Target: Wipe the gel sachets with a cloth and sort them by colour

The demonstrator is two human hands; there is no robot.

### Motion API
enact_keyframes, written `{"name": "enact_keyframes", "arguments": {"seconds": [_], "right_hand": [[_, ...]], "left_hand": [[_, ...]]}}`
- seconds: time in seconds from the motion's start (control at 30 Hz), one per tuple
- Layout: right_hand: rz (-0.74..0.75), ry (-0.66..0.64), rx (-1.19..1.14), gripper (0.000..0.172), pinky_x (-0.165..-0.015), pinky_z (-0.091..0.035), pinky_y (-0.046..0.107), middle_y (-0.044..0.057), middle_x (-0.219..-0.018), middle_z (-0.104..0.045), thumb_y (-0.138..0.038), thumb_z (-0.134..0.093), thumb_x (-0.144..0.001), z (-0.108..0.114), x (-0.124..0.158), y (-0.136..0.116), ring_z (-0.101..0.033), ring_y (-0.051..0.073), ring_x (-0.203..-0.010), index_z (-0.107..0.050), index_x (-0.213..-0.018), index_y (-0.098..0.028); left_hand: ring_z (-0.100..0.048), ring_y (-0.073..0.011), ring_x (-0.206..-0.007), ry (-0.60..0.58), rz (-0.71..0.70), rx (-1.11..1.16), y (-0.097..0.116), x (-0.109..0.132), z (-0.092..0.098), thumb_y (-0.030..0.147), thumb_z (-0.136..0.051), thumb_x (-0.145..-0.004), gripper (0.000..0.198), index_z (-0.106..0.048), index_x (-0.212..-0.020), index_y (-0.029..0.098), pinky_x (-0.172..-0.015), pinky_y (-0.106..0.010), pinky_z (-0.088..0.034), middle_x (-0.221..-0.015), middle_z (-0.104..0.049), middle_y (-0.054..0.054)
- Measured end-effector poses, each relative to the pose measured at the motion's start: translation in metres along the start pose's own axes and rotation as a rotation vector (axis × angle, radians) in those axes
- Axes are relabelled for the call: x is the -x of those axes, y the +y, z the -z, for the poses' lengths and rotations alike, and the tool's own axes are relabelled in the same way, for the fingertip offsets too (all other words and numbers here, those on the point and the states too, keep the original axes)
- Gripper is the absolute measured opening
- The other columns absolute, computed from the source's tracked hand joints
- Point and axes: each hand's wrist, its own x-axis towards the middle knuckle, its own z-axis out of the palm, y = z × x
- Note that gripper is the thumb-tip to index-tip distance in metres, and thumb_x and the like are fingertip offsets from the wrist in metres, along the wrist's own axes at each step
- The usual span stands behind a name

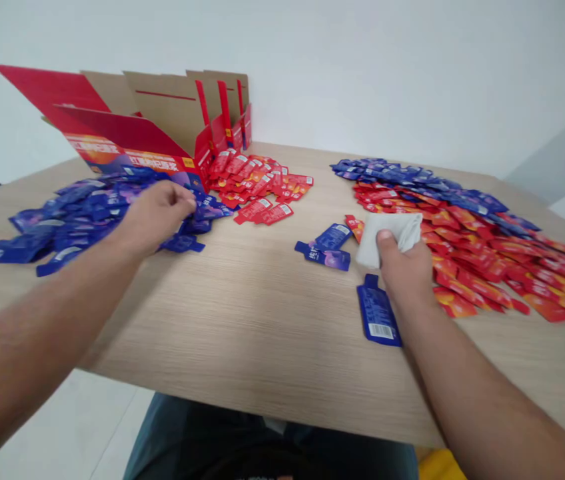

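A white wall [387, 80] rises behind a pale wood-grain surface [242, 333], and an open red-and-kraft cardboard carton [162, 113] stands at its far edge with the flaps up. In front of the carton lies a heap of blue sachets [77, 217], just to its right a patch of red sachets [262, 183], and well to its right a long band of mixed red and blue sachets [467, 233]. The left hand [155, 217] rests on the right side of the blue heap, fingers curled down among the packets; whether it has hold of one, I cannot tell. The right hand [402, 267] is closed around a white cloth [392, 233], thumb on top, beside the band. A lone blue sachet [378, 312] lies just below the right hand, its long axis running toward the near edge, far closer to that hand than to the left, with two more blue sachets [323, 247] just left of the cloth
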Motion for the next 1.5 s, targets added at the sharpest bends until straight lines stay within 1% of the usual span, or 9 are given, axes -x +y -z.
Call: {"name": "enact_keyframes", "arguments": {"seconds": [0.07, 0.17, 0.23, 0.4, 0.7, 1.0, 1.17, 1.33, 1.5], "right_hand": [[0.010, 0.060, -0.075, 0.049, -0.085, -0.056, 0.043, 0.012, -0.106, -0.075, -0.055, -0.060, -0.085, -0.003, -0.004, 0.005, -0.071, 0.029, -0.096, -0.069, -0.112, -0.015], [0.012, 0.077, -0.138, 0.050, -0.087, -0.055, 0.044, 0.013, -0.106, -0.075, -0.054, -0.060, -0.085, -0.006, -0.009, 0.010, -0.071, 0.029, -0.098, -0.069, -0.113, -0.012], [0.018, 0.074, -0.163, 0.049, -0.087, -0.055, 0.043, 0.013, -0.103, -0.076, -0.053, -0.061, -0.085, -0.006, -0.011, 0.012, -0.071, 0.029, -0.096, -0.070, -0.111, -0.012], [0.054, 0.029, -0.145, 0.045, -0.087, -0.053, 0.045, 0.012, -0.099, -0.075, -0.054, -0.061, -0.086, -0.005, -0.012, 0.012, -0.070, 0.030, -0.095, -0.071, -0.104, -0.014], [0.071, 0.016, -0.182, 0.043, -0.084, -0.053, 0.043, 0.011, -0.094, -0.074, -0.055, -0.060, -0.085, -0.001, -0.012, 0.002, -0.069, 0.029, -0.090, -0.070, -0.100, -0.016], [0.095, -0.008, -0.183, 0.043, -0.084, -0.053, 0.044, 0.011, -0.099, -0.075, -0.052, -0.060, -0.086, 0.000, -0.010, -0.002, -0.069, 0.030, -0.095, -0.070, -0.106, -0.016], [0.125, -0.050, -0.167, 0.044, -0.079, -0.053, 0.042, 0.011, -0.093, -0.075, -0.055, -0.060, -0.085, -0.001, -0.005, -0.005, -0.069, 0.029, -0.087, -0.070, -0.101, -0.015], [0.145, -0.142, -0.125, 0.043, -0.076, -0.052, 0.041, 0.009, -0.087, -0.073, -0.057, -0.060, -0.085, 0.002, 0.000, -0.012, -0.067, 0.027, -0.081, -0.068, -0.096, -0.016], [0.160, -0.312, -0.046, 0.039, -0.071, -0.051, 0.038, 0.008, -0.089, -0.072, -0.056, -0.059, -0.086, 0.000, 0.023, -0.034, -0.066, 0.026, -0.080, -0.066, -0.097, -0.019]], "left_hand": [[-0.049, -0.0172, -0.068, -0.175, -0.167, -0.375, -0.010, 0.015, -0.047, 0.021, -0.076, -0.077, 0.012, -0.069, -0.088, 0.021, -0.067, -0.027, -0.038, -0.071, -0.061, 0.001], [-0.062, -0.0221, -0.081, -0.416, -0.324, -0.517, -0.021, 0.028, -0.115, 0.026, -0.074, -0.074, 0.024, -0.070, -0.098, 0.021, -0.077, -0.032, -0.045, -0.093, -0.070, -0.005], [-0.064, -0.0248, -0.086, -0.464, -0.367, -0.596, -0.022, 0.028, -0.152, 0.028, -0.075, -0.073, 0.031, -0.070, -0.103, 0.020, -0.084, -0.036, -0.047, -0.100, -0.070, -0.008], [-0.063, -0.0309, -0.102, -0.570, -0.365, -0.915, -0.013, 0.011, -0.202, 0.043, -0.076, -0.072, 0.055, -0.065, -0.119, 0.017, -0.090, -0.038, -0.047, -0.109, -0.068, -0.015], [-0.066, -0.0233, -0.088, -0.657, -0.258, -1.201, 0.001, 0.023, -0.204, 0.042, -0.068, -0.074, 0.034, -0.070, -0.099, 0.019, -0.071, -0.028, -0.046, -0.094, -0.073, -0.008], [-0.063, -0.0196, -0.076, -0.755, -0.188, -1.017, 0.005, 0.070, -0.153, 0.034, -0.060, -0.077, 0.023, -0.072, -0.091, 0.020, -0.065, -0.027, -0.041, -0.081, -0.072, -0.001], [-0.054, -0.0164, -0.059, -0.658, -0.197, -0.921, 0.012, 0.088, -0.152, 0.037, -0.053, -0.085, 0.026, -0.068, -0.072, 0.020, -0.057, -0.028, -0.035, -0.060, -0.061, 0.001], [-0.053, -0.0148, -0.053, -0.478, -0.122, -0.637, 0.001, 0.092, -0.171, 0.031, -0.057, -0.083, 0.018, -0.063, -0.071, 0.020, -0.053, -0.027, -0.035, -0.061, -0.062, 0.000], [-0.056, -0.0139, -0.054, -0.395, 0.083, -0.030, -0.024, 0.101, -0.180, 0.029, -0.062, -0.083, 0.011, -0.056, -0.080, 0.020, -0.053, -0.025, -0.045, -0.064, -0.060, 0.001]]}}
